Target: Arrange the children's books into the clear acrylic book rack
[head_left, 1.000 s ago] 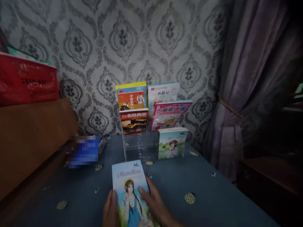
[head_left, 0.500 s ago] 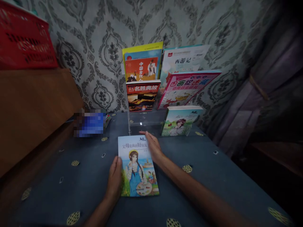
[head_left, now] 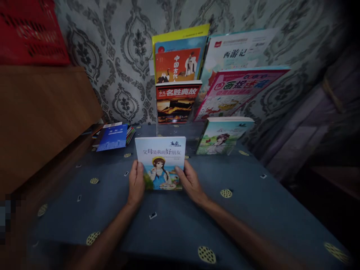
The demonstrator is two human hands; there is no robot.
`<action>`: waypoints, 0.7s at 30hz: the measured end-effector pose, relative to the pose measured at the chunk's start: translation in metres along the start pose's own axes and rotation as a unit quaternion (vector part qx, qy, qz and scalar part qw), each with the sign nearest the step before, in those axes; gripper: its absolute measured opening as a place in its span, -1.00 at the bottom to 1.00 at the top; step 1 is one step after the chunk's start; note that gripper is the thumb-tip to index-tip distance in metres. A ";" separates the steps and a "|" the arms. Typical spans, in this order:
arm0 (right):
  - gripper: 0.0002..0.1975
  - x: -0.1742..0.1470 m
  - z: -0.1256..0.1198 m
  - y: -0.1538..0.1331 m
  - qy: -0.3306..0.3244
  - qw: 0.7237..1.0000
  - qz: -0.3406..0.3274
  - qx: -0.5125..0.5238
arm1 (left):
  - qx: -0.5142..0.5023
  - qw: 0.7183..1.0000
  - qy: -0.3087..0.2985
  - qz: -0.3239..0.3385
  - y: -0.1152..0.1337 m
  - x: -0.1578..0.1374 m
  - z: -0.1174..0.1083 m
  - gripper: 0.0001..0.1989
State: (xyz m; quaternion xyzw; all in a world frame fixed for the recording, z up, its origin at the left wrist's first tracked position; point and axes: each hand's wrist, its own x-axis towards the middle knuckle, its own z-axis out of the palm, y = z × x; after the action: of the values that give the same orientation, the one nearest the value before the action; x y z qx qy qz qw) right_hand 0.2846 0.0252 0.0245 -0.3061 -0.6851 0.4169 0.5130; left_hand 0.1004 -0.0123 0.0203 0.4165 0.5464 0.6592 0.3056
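Between both hands is a light blue paperback book (head_left: 161, 161) with a drawn girl in a yellow hat and blue overalls on its cover, its top leaning away from me. My left hand (head_left: 136, 182) grips its left edge, thumb at the front. My right hand (head_left: 191, 180) holds the right edge with the thumb on the cover; the fingers behind are hidden. Just beyond stands a clear book rack, mostly hidden by its books: a red-and-black book (head_left: 177, 105), an orange book (head_left: 178, 66), a pink book (head_left: 242, 92), a white-and-teal book (head_left: 236, 50) and a green book (head_left: 225, 137).
A small pile topped by a blue book (head_left: 113, 137) lies at the back left of the table, whose dark cloth (head_left: 180, 232) has a yellow fruit pattern. A wooden cabinet (head_left: 45, 123) carries a red basket (head_left: 30, 33) at left. A curtain (head_left: 300, 138) hangs at right.
The book has risen toward the rack and tilted back. My right hand has shifted from its upper right corner to its right edge. The camera view has moved, too.
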 end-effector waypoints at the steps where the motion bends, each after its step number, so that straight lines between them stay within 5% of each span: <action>1: -0.64 0.000 -0.002 0.003 -0.010 1.000 -0.007 -0.015 | 0.012 1.000 -0.010 0.014 0.001 0.001 -0.002 -0.52; 7: -0.69 -0.020 -0.012 0.026 -0.046 0.989 0.007 -0.142 | 0.123 0.987 -0.095 0.040 -0.006 -0.005 -0.023 -0.56; 13: -0.74 -0.009 -0.025 0.008 -0.068 0.984 -0.013 -0.162 | 0.230 0.961 -0.137 0.062 -0.017 0.013 -0.042 -0.54; 21: -0.76 0.032 -0.042 -0.001 -0.027 0.987 -0.061 -0.147 | 0.225 0.953 -0.151 0.136 0.010 0.042 -0.016 -0.63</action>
State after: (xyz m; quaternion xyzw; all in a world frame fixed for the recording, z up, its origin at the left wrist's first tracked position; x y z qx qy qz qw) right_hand 0.3154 0.0626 0.0446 -0.3242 -0.7700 0.2876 0.4682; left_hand 0.0672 0.0139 0.0384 0.6393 0.5667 0.4838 0.1902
